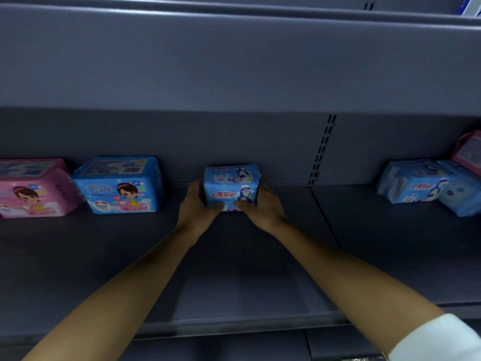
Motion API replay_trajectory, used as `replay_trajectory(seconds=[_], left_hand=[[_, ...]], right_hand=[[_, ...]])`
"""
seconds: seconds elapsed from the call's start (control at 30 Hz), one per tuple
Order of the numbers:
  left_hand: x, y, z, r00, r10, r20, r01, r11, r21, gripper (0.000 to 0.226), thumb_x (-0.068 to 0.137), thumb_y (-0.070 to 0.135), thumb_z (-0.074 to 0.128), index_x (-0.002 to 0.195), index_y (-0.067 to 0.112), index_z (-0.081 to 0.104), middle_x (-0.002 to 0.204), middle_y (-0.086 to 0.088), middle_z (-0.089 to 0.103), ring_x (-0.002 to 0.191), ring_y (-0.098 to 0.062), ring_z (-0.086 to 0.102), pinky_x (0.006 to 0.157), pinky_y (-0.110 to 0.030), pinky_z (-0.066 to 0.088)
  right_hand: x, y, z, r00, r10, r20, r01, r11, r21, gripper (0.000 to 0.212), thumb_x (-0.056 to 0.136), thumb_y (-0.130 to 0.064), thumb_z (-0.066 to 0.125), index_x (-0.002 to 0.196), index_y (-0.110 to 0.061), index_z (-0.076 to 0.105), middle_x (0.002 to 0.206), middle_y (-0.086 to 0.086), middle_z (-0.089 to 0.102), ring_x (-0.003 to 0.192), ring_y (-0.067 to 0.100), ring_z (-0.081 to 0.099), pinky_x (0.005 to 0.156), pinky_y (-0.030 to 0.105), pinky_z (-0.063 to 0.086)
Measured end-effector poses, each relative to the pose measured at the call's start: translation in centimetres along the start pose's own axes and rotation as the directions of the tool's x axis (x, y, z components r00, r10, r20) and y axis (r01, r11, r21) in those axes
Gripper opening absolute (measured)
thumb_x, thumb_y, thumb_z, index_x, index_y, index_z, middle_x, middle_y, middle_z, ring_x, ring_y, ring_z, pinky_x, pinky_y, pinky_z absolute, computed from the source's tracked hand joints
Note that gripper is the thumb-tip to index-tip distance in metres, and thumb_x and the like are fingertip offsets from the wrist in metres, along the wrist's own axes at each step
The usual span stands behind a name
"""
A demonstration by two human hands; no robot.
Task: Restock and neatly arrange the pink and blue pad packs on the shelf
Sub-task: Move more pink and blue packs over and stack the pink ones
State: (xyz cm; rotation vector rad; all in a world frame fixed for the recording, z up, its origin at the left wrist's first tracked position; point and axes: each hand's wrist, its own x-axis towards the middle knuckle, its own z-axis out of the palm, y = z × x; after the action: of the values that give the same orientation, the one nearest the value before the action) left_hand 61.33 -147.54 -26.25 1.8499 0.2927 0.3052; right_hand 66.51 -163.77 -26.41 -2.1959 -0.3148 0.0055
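Observation:
A small blue pad pack (231, 186) stands upright near the back of the grey shelf (130, 256). My left hand (197, 204) grips its left side with the thumb on the front lower edge. Gripping the right side the same way is my right hand (263, 204). To the left stand a larger blue pack (118, 185) and a pink pack (33, 187), side by side. At the far right, two blue packs (416, 181) (460, 192) lie loosely with a pink pack (468, 152) leaning on top of them.
The upper shelf (234, 61) overhangs the packs from above. A slotted upright (321, 149) divides the back panel right of the held pack. Bare shelf surface lies in front of the packs, down to the shelf's front lip (234, 327).

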Motion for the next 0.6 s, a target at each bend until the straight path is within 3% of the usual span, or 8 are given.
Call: replay_trajectory(seconds=[0.1,0.27,0.5,0.6], left_hand=[[-0.2,-0.1,0.1,0.999,0.025,0.024,-0.026,0.999,0.031,0.061,0.078,0.009,0.076,0.125,0.026,0.043,0.101,0.02,0.057,0.094,0.002,0.057,0.078,-0.014,0.047],[-0.2,0.1,1.5,0.996,0.055,0.069,-0.059,0.997,0.055,0.064,0.078,0.01,0.076,0.129,0.026,0.042,0.109,0.016,0.058,0.099,-0.001,0.058,0.078,-0.012,0.045],[0.1,1.8,4.9,0.986,0.117,0.117,-0.123,0.991,0.05,0.063,0.08,0.01,0.074,0.132,0.023,0.042,0.11,0.015,0.057,0.103,-0.002,0.057,0.078,-0.007,0.043],[0.2,2.5,6.3,0.98,0.141,0.139,-0.15,0.987,0.052,0.063,0.081,0.01,0.074,0.134,0.022,0.042,0.111,0.016,0.056,0.102,0.0,0.056,0.075,-0.004,0.044]], right_hand=[[0.1,0.2,0.1,1.0,0.026,0.0,-0.026,0.998,0.055,0.052,0.078,-0.029,0.072,0.121,-0.017,0.044,0.12,0.002,0.058,0.113,0.019,0.055,0.095,0.036,0.048],[0.2,0.8,-1.5,0.999,0.043,-0.033,-0.039,0.994,0.106,0.051,0.079,-0.014,0.07,0.118,-0.019,0.038,0.118,0.002,0.056,0.107,0.014,0.056,0.076,0.018,0.045],[0.0,2.6,-4.9,0.993,0.076,-0.095,-0.063,0.989,0.136,0.049,0.079,-0.012,0.069,0.116,-0.022,0.037,0.12,0.003,0.054,0.105,0.012,0.055,0.069,0.01,0.041],[-0.1,3.3,-6.2,0.99,0.094,-0.11,-0.077,0.986,0.148,0.055,0.08,-0.012,0.069,0.124,-0.019,0.037,0.119,0.001,0.055,0.106,0.012,0.056,0.07,0.01,0.041]])
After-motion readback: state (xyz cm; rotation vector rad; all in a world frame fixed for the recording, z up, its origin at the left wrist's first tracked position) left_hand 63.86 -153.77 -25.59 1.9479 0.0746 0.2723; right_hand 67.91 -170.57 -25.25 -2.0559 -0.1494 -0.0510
